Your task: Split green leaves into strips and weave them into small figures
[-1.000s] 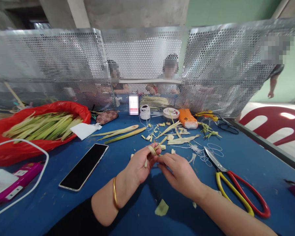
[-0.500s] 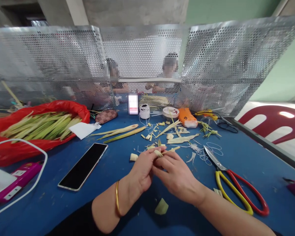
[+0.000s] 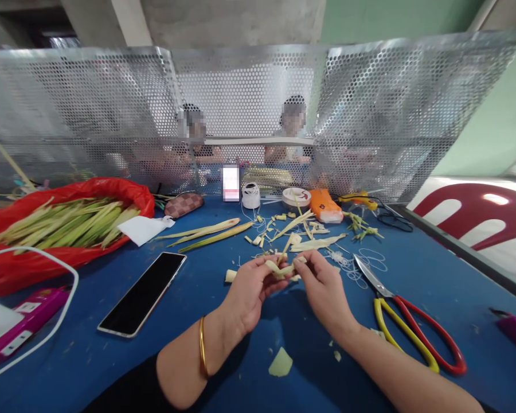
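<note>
At the centre of the frame, the left hand (image 3: 246, 291) closes narrowly, thumb against fingers, on a pale strip (image 3: 279, 270); the right hand (image 3: 327, 288) pinches the strip's other end. Scissors (image 3: 387, 295) lie at lower right, a black phone (image 3: 143, 295) at lower left.

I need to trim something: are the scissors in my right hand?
No, the scissors lie on the table, and your right hand pinches a pale strip.

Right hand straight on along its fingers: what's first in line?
Past the pale leaf strip that the right hand pinches, probably the left hand, at its fingers; depth there is hard to judge.
</note>
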`<state>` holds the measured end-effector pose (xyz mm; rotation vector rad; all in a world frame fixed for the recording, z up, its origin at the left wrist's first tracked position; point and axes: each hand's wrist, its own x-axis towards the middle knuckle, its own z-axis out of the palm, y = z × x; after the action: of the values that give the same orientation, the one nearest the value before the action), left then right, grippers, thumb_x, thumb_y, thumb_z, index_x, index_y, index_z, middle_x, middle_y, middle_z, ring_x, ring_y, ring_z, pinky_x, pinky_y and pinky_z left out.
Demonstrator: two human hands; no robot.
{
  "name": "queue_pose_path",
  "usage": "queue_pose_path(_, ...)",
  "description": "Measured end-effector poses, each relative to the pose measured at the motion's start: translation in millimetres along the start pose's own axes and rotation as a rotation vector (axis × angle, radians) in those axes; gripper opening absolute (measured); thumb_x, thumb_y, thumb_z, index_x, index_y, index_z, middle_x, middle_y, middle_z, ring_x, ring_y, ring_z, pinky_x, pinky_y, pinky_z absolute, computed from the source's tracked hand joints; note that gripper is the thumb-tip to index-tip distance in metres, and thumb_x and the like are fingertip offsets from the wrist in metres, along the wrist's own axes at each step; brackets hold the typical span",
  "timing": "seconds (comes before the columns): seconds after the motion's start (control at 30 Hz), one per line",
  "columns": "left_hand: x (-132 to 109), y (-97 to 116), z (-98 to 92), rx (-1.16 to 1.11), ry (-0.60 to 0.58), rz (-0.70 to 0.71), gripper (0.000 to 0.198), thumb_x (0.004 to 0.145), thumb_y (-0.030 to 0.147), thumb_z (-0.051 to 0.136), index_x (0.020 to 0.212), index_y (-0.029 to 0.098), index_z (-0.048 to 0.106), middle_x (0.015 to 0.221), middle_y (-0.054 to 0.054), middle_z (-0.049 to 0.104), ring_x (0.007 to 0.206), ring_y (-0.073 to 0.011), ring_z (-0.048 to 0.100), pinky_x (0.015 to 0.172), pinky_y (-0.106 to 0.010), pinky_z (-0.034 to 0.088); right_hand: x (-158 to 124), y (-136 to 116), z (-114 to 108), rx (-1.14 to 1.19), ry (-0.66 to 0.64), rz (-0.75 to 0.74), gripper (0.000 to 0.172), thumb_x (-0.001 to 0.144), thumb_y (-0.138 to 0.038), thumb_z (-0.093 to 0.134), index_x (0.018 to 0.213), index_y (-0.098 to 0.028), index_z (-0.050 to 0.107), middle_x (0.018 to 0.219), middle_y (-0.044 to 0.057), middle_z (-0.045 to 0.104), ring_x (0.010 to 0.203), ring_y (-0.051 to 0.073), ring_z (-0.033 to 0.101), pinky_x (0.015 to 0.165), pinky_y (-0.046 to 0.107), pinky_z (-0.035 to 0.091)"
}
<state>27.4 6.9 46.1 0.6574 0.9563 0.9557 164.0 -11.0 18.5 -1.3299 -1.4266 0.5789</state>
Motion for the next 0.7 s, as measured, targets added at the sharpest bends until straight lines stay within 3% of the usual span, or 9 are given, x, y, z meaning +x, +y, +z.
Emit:
queue_pose_path(0.23, -3, 0, -1.4, 0.090, -0.133, -0.058, 0.016, 0.082, 0.014, 0.062, 0.096, 0.011, 0.067, 0.089, -0.009, 0.071, 0.072, -0.0141, 0.070, 0.059, -0.018, 0.056, 5, 3, -2, -0.179, -0.062, 0.061, 0.016, 0.090, -0.034, 0.043, 0.080, -0.024, 0.049, 0.070, 0.000, 0.063, 0.065, 0.019, 0.058, 0.059, 0.028, 0.041)
queue_pose_path(0.33, -1, 3, -4.6, 0.077, -0.155, -0.089, 0.015, 0.081, 0.012, 0.062, 0.095, 0.013, 0.065, 0.084, -0.009, 0.071, 0.072, -0.0153, 0.071, 0.057, -0.018, 0.056, 8, 4, -1, -0.044, -0.134, 0.190, 0.017, 0.088, -0.036, 0.045, 0.077, -0.024, 0.047, 0.063, -0.003, 0.058, 0.051, 0.015, 0.055, 0.047, 0.025, 0.040)
queue_pose_path(0.53, 1, 9, -8.2, 0.144, -0.237, -0.145, 0.009, 0.082, 0.011, 0.060, 0.088, 0.010, 0.066, 0.079, -0.010, 0.071, 0.068, -0.0141, 0.070, 0.055, -0.017, 0.057, 16, -1, -5, 0.446, -0.351, 0.640, 0.022, 0.077, -0.034, 0.059, 0.064, -0.018, 0.051, 0.046, -0.007, 0.045, 0.032, 0.006, 0.038, 0.032, 0.018, 0.032)
queue_pose_path(0.6, 2, 12, -8.9, 0.128, -0.210, -0.174, 0.012, 0.083, 0.013, 0.060, 0.090, 0.008, 0.068, 0.080, -0.010, 0.071, 0.067, -0.0133, 0.069, 0.054, -0.016, 0.056, 16, -3, -6, 0.494, -0.342, 0.667, 0.019, 0.076, -0.033, 0.061, 0.068, -0.017, 0.054, 0.047, -0.007, 0.048, 0.032, 0.006, 0.040, 0.033, 0.018, 0.033)
queue_pose_path(0.7, 4, 15, -10.9, 0.030, -0.101, -0.180, 0.015, 0.084, 0.014, 0.059, 0.092, 0.007, 0.070, 0.082, -0.010, 0.071, 0.067, -0.0122, 0.068, 0.056, -0.017, 0.057, 14, -8, -5, 0.515, -0.225, 0.549, 0.024, 0.075, -0.035, 0.064, 0.091, -0.019, 0.056, 0.056, -0.006, 0.058, 0.037, 0.008, 0.050, 0.039, 0.021, 0.041)
